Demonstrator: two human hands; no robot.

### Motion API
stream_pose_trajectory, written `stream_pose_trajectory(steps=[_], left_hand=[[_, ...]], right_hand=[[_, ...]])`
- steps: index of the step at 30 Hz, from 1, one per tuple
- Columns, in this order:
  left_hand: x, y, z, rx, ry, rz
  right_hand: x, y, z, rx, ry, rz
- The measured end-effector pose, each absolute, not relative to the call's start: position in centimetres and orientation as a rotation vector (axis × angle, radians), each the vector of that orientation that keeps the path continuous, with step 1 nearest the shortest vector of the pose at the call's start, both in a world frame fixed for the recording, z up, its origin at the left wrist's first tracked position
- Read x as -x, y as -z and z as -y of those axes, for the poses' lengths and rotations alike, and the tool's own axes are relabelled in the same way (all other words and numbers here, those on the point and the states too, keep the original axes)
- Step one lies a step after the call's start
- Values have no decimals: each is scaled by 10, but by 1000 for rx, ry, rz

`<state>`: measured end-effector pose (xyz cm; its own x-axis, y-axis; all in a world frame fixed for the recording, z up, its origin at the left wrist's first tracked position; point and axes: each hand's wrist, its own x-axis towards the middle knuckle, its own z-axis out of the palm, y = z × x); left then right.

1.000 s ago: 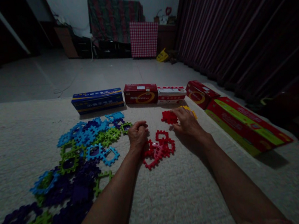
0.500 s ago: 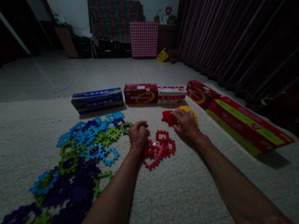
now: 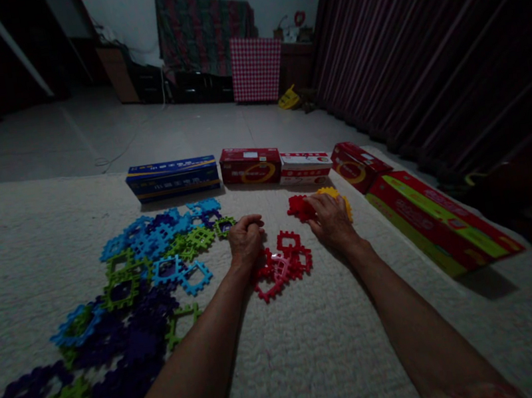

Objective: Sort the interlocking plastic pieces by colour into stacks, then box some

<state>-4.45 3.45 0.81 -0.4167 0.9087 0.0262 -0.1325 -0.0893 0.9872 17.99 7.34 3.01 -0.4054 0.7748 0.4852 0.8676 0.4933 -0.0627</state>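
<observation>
My right hand (image 3: pixel 332 219) is closed with its fingertips on a red toothed plastic building piece (image 3: pixel 299 208). Yellow toothed pieces (image 3: pixel 342 203) show behind and beside its knuckles, partly covered. My left hand (image 3: pixel 246 237) rests loosely curled on the mat, and no piece shows in its fingers. Beside its wrist lies a small cluster of red and pink frame-shaped pieces (image 3: pixel 289 241). A green frame piece (image 3: pixel 224 226) is just left of the left knuckles.
A heap of blue, green and dark purple pieces (image 3: pixel 132 341) spreads over the left of the quilted mat (image 3: pixel 313 366). Along the back stand a blue box (image 3: pixel 173 180), a red box (image 3: pixel 251 166) and a white-and-red box (image 3: pixel 306 167). More red boxes (image 3: pixel 444 221) line the right.
</observation>
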Motion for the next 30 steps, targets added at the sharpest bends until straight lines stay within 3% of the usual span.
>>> stream_pose_trajectory(steps=[30], left_hand=[[44, -11, -34, -844, -1622, -1354]], right_hand=[[-178, -39, -66, 1297, 209, 2258]])
